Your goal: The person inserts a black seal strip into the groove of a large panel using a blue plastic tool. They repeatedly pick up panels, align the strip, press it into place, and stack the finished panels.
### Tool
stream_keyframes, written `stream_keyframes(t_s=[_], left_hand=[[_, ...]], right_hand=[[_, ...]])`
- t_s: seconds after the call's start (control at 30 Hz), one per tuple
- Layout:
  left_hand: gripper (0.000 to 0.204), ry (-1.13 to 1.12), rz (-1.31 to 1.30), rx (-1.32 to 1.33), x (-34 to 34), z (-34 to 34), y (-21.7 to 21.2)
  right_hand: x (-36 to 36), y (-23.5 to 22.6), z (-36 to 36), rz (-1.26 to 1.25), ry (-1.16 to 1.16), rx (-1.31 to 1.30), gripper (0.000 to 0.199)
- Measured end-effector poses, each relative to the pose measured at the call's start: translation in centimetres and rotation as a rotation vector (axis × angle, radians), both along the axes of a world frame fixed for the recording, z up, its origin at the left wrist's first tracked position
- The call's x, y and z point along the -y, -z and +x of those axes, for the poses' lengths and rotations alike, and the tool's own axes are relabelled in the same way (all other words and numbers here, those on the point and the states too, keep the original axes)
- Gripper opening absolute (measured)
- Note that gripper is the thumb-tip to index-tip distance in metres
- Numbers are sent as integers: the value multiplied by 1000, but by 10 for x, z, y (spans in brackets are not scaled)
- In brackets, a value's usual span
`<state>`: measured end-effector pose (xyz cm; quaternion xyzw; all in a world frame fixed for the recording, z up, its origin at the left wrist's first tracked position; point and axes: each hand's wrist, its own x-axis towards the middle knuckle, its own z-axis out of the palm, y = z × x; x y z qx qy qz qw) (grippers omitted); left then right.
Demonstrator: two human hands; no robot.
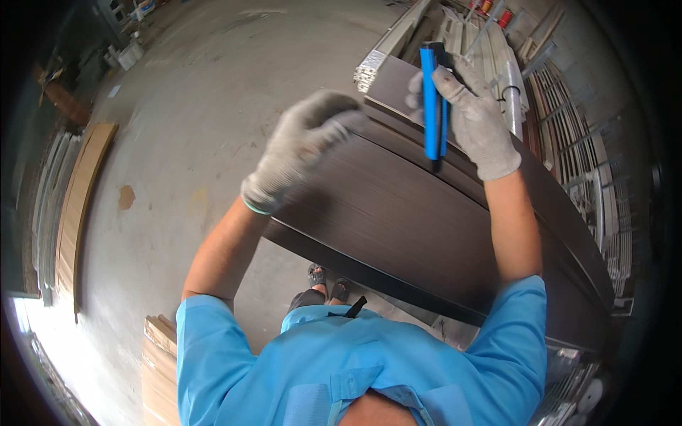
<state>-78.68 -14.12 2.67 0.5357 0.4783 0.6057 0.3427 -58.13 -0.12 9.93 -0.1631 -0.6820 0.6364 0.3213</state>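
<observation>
Both hands wear pale knit gloves, greyed at the fingers. My right hand (472, 113) is wrapped round a slim blue-and-black tool (431, 103), held upright above the far part of a dark brown panel (383, 213). The tool's exact kind is not clear; its narrow black end points down toward the panel. My left hand (302, 145) is over the panel's left end, its fingers smeared by motion. Whether it touches the panel or holds anything does not show. Long seams run along the far side of the dark panel, where further brown pieces lie.
Bundled light metal profiles (398, 42) lie beyond the panel, and a rack of long bars (579, 142) lines the right. Brown boards (89, 206) lean at the left, near a wrapped carton (160, 369). Grey concrete floor (192, 106) spreads out left of the panel.
</observation>
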Motion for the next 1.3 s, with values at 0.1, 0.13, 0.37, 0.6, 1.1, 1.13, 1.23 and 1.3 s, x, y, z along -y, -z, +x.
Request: stream_keyframes(t_s=[0.1,0.13,0.37,0.6,1.1,1.13,1.23,1.3], left_hand=[[52,474,-10,119,-4,55,-13],[49,533,-77,220,-5,70,-15],[17,140,17,-614,5,56,-45],[16,358,231,-981,4,10,-65],[63,901,-305,-49,-103,-187,138],[58,912,-288,-30,-103,-186,150],[38,953,-381,3,-98,-197,166],[27,1141,-292,258,-85,-212,163]], right_hand=[[19,-1,12,-190,-103,-219,32],[26,-1,18,-167,-41,-203,33],[50,-27,97,439,210,334,27],[114,13,82,876,168,623,54],[249,77,-150,-199,744,-370,40],[254,85,-172,-128,774,-284,40],[269,97,-202,-425,602,-81,36],[263,115,-218,-442,624,-82,29]])
